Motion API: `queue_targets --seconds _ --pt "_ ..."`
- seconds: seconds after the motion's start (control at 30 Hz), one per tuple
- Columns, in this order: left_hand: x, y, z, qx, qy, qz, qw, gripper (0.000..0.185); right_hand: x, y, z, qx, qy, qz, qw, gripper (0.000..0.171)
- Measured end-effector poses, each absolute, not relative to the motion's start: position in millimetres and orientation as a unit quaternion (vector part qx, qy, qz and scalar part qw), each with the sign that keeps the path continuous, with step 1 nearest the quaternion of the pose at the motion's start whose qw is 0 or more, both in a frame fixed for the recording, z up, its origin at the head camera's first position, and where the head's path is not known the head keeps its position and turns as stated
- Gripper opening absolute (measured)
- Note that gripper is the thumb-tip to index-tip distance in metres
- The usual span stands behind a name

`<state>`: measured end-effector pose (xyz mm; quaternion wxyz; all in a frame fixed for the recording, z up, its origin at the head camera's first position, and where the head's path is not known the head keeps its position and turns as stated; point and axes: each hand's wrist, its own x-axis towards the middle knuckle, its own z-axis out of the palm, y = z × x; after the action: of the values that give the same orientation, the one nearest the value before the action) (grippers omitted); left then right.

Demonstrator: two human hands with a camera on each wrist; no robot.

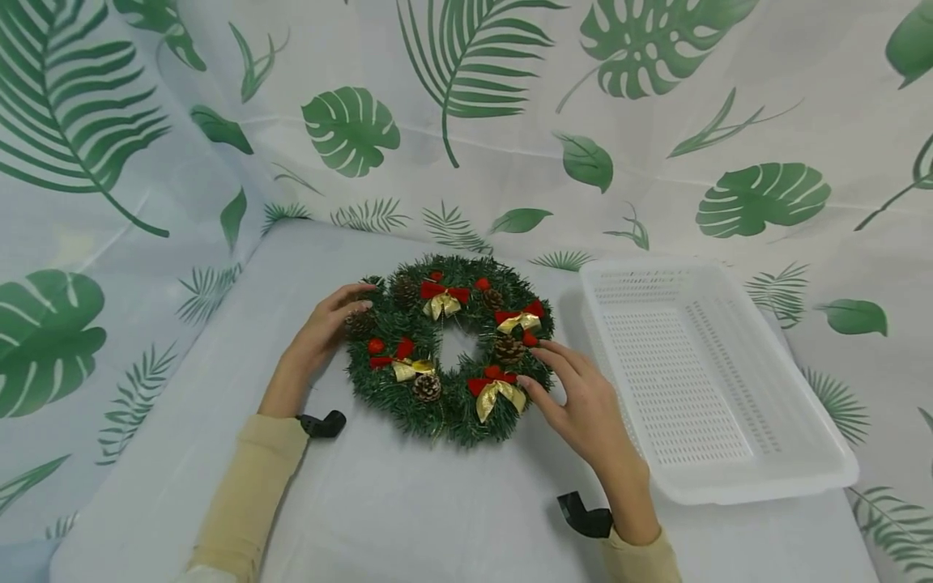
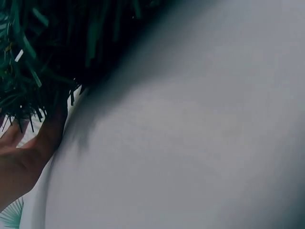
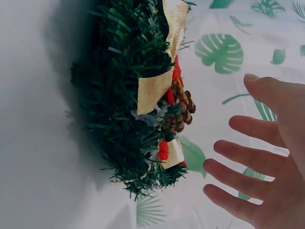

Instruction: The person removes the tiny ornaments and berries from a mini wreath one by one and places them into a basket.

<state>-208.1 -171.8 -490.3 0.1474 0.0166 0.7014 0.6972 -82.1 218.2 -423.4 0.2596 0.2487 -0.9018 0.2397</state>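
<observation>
Nearest to me, two sleeved forearms reach in over the pale table (image 1: 408,502). The right hand (image 1: 583,405) hovers spread at the wreath's near right rim, fingers straight and apart, gripping nothing; the right wrist view shows a clear gap between its fingertips (image 3: 224,148) and the greenery. The left hand (image 1: 321,332) rests against the wreath's left edge, its grip relaxed and loosely cupped on the needles, holding nothing firmly. Between them lies the wreath (image 1: 448,348), flat near the middle of the table, studded with pine cones and red and gold bows. It looks light and springy, the ring fairly stiff but the trimmings easily crushed, so the bare green outer rim on opposite sides seems the best hold. Just right stands a white perforated basket (image 1: 802,437), near the table's edge; open cloth lies in front and left, and the leaf-print backdrop (image 1: 510,121) rises behind.
</observation>
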Motion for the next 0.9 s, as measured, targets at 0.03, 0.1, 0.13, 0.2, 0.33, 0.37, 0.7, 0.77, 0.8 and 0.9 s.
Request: queue_targets --seconds 0.03,0.1,0.13,0.2,0.33,0.37,0.7,0.77,0.8,0.9 --pt "-208 -172 -491 0.016 0.703 0.696 0.147 0.049 -83 218 -423 0.249 -0.902 0.238 0.260 0.051" --pt "-209 -172 -492 0.018 0.703 0.696 0.146 0.050 -84 217 -423 0.251 -0.902 0.237 0.259 0.053" --pt "-210 -171 -493 0.017 0.703 0.697 0.144 0.051 -84 217 -423 0.251 -0.903 0.236 0.258 0.053" --pt "-210 -171 -493 0.014 0.702 0.698 0.141 0.051 -85 217 -422 0.253 -0.904 0.235 0.255 0.054" --pt "-209 -171 -492 0.008 0.699 0.701 0.141 0.050 -86 216 -422 0.252 -0.906 0.236 0.244 0.055" --pt "-209 -171 -491 0.007 0.700 0.700 0.142 0.050 -86 216 -422 0.252 -0.907 0.237 0.241 0.055" --pt "-208 -172 -487 0.013 0.711 0.689 0.143 0.047 -94 216 -425 0.254 -0.901 0.266 0.232 0.056" --pt "-206 -173 -486 0.012 0.711 0.688 0.143 0.047 -96 213 -426 0.254 -0.901 0.268 0.228 0.055" --pt "-206 -174 -485 0.011 0.712 0.687 0.143 0.047 -97 213 -426 0.254 -0.901 0.269 0.225 0.054" --pt "-206 -173 -483 0.007 0.715 0.684 0.148 0.047 -100 210 -427 0.250 -0.904 0.273 0.214 0.054"
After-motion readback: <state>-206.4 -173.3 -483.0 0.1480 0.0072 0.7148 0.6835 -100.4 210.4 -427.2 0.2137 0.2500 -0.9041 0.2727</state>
